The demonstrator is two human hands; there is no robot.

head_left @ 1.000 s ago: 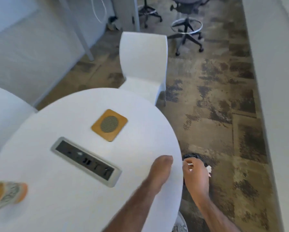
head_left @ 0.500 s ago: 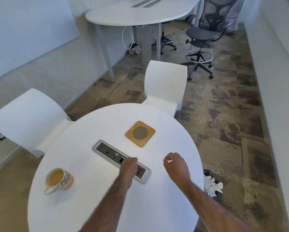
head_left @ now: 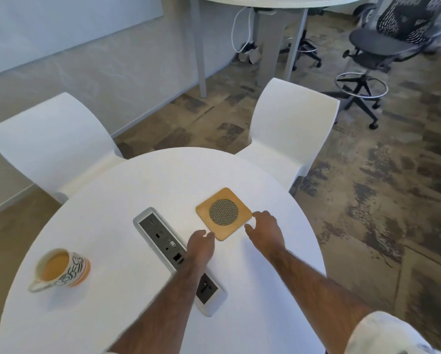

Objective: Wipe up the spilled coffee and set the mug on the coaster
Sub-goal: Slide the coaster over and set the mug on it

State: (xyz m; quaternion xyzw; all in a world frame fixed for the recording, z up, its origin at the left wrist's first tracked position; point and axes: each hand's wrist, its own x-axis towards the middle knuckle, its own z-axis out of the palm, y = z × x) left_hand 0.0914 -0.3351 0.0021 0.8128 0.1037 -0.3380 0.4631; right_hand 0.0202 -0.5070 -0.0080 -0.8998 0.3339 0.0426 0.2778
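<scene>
A square wooden coaster (head_left: 224, 213) with a round mesh centre lies on the round white table (head_left: 142, 182), right of the middle. My left hand (head_left: 200, 245) touches its near corner with the fingertips. My right hand (head_left: 264, 229) is at its right edge, fingers spread, holding nothing. A white and orange mug (head_left: 61, 270) full of milky coffee stands upright at the table's left side, far from both hands. No spill shows on the tabletop.
A grey power and data strip (head_left: 163, 238) is sunk into the table's middle, partly under my left forearm. Two white chairs (head_left: 53, 139) (head_left: 291, 129) stand at the far side. Behind them are another table (head_left: 270, 3) and a black office chair (head_left: 383, 47).
Both hands moved from the table's right edge across to the coaster and now touch it. My view rose and swung left, bringing the mug fully into sight.
</scene>
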